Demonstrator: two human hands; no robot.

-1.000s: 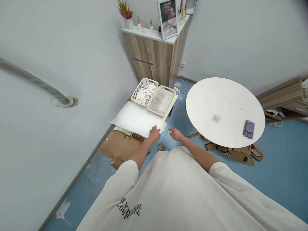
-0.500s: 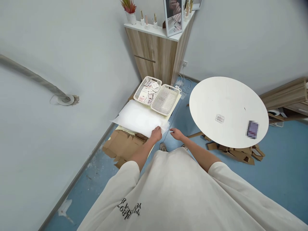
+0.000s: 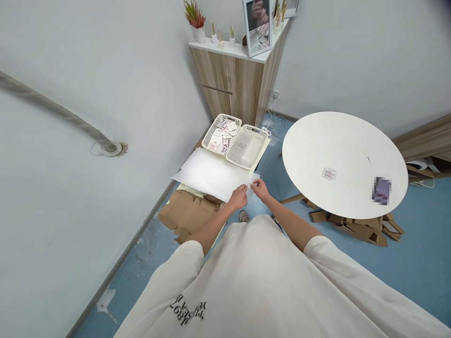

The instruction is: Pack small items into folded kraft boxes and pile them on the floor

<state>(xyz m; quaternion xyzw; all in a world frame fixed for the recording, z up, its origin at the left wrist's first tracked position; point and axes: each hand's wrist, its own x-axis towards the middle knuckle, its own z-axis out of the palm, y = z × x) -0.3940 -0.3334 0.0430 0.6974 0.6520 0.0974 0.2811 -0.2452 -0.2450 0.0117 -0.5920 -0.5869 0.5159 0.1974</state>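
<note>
While both hands (image 3: 251, 192) pinch its near corner, thin translucent white sheet stack (image 3: 211, 172), perforated plastic baskets (image 3: 246, 146) behind.

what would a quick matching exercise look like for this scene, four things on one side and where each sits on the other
Things:
1. white sheets
2. small clear packet
3. potted plant
4. flat cardboard pieces

Places:
A. on the round white table
B. on top of the wooden cabinet
C. on the blue floor, beside the wall
D. at the near corner, under the left hand and the right hand

Pairs: 1-D, 2-A, 3-B, 4-C
</note>
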